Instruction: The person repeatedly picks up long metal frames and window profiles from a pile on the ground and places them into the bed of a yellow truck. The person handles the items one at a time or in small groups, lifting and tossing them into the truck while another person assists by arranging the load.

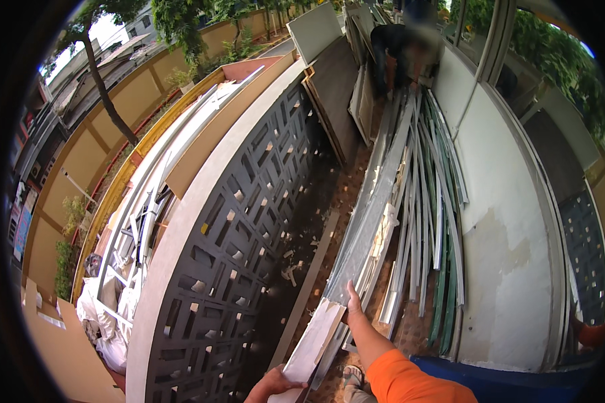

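An orange sleeve (413,379) covers the right arm. The left hand (273,382) is closed round the near end of a long strip (312,339), thumb on top. The right hand (356,310) wraps the strip's right edge farther along, thumb raised, other fingers mostly hidden. Below, 1 sandalled foot (353,376) shows. The strip, white at the near end, lies over grey lengths running away from the hands. To their right, grey and green bars (444,309) spread beside a pale wall (504,248); to the left stands a pierced wall (238,221). Beyond, a co-worker (403,50) bends near leaning boards (333,94).
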The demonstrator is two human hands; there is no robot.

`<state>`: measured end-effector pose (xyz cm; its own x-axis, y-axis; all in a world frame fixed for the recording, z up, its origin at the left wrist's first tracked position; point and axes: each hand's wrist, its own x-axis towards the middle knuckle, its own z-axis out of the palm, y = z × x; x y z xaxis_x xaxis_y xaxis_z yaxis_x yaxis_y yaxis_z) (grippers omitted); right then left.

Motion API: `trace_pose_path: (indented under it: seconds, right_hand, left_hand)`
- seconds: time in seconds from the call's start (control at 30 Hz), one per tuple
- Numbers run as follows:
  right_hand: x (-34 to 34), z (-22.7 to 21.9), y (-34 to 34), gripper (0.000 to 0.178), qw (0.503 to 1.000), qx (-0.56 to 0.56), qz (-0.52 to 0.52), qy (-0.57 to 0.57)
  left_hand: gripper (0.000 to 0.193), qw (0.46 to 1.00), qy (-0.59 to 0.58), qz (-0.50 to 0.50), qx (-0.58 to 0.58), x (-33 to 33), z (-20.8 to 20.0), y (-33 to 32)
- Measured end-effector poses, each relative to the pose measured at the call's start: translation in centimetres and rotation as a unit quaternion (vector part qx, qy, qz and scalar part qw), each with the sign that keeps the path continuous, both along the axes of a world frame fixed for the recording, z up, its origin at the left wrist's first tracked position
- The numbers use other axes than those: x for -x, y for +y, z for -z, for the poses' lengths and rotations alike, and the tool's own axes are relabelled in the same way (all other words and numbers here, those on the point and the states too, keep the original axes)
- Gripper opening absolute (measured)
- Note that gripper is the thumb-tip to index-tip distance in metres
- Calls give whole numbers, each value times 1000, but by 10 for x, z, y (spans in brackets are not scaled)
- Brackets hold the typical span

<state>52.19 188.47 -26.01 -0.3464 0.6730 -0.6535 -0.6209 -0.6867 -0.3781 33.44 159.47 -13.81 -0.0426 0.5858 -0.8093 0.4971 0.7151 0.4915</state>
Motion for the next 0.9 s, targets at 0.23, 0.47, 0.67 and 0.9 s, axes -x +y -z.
trace_pose_path:
  seconds: [0.23,0.47,0.67,0.9]
  right_hand:
    - [-2,5,0,82,997,30,-30,-59]
    - [-1,7,-1,73,992,45,-51,-105]
    - [-7,-12,-25,61,996,28,-83,-11]
    - [-16,-63,-58,70,992,-13,-104,67]
  left_hand:
    - [102,1000,-10,-5,-10,-1,1,0]
    - [98,991,130,18,-13,-26,-15,-10]
    - [102,985,171,-1,-20,-38,-52,-34]
    - [100,992,119,-22,-36,-29,-76,-75]
